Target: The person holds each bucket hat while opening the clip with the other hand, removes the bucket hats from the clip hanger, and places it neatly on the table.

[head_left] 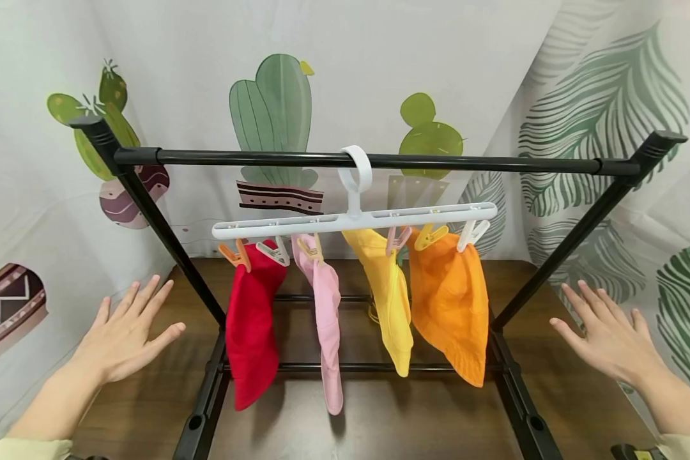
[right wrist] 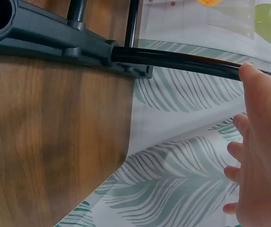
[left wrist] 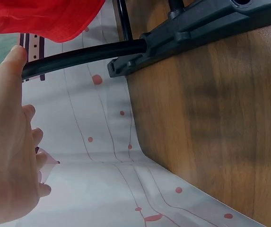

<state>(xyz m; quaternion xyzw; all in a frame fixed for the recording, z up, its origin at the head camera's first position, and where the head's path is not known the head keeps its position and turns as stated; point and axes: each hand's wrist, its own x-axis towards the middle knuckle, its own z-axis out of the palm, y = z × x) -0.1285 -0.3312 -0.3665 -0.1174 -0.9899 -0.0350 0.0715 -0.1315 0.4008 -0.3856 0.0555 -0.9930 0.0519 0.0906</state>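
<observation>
A white clip hanger (head_left: pixel 353 220) hangs by its hook from the black rack's top bar (head_left: pixel 253 158). From its clothespins dangle a red cloth piece (head_left: pixel 255 326), a pink one (head_left: pixel 326 326), a yellow one (head_left: pixel 388 294) and an orange hat-like piece (head_left: pixel 451 300). My left hand (head_left: pixel 123 338) is spread palm down left of the rack, fingers straight, holding nothing. Likewise my right hand (head_left: pixel 612 332) is spread out on the rack's right side, holding nothing. In both wrist views the thumb overlaps a rack post; contact cannot be told.
The rack stands on a brown wooden table (head_left: pixel 299 428), its feet (head_left: pixel 204 402) running toward the front. Behind it hangs a white curtain (head_left: pixel 172 76) printed with cacti and leaves. A dark object (head_left: pixel 635 452) shows by the right sleeve.
</observation>
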